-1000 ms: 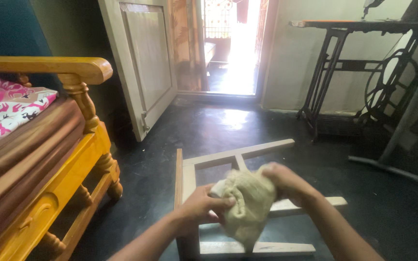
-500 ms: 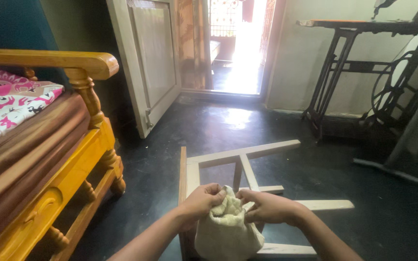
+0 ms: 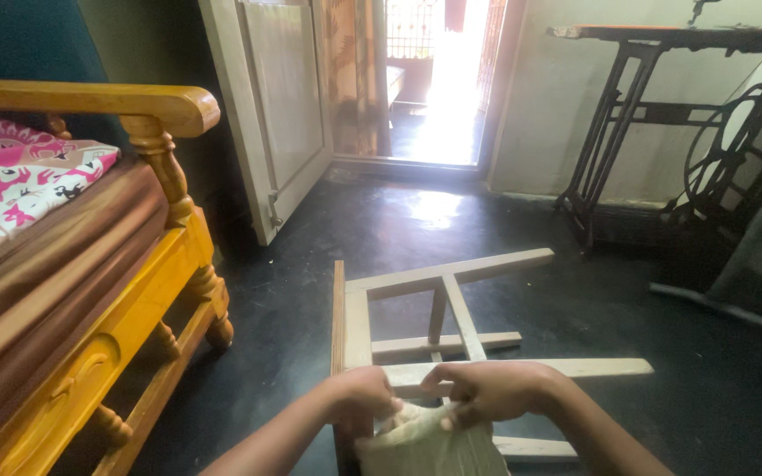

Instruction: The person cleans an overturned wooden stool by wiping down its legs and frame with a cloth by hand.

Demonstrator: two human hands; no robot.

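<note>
Both hands together: left hand (image 3: 359, 401) and right hand (image 3: 487, 390) clamp the bunched cream cloth (image 3: 429, 445) at near bottom edge, over the overturned pale wooden stool (image 3: 451, 304); stool legs run rightward. Yellow wooden sofa (image 3: 125, 353) left.

Coarse woven cloth (image 3: 425, 445); pale matt wooden stool (image 3: 447, 326); glossy dark floor (image 3: 381, 238)

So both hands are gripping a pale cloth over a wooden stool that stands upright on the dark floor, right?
Not quite. In the head view the wooden stool lies tipped on its side, not upright. Left hand and right hand do grip the pale cloth over it, on the dark floor.
</note>
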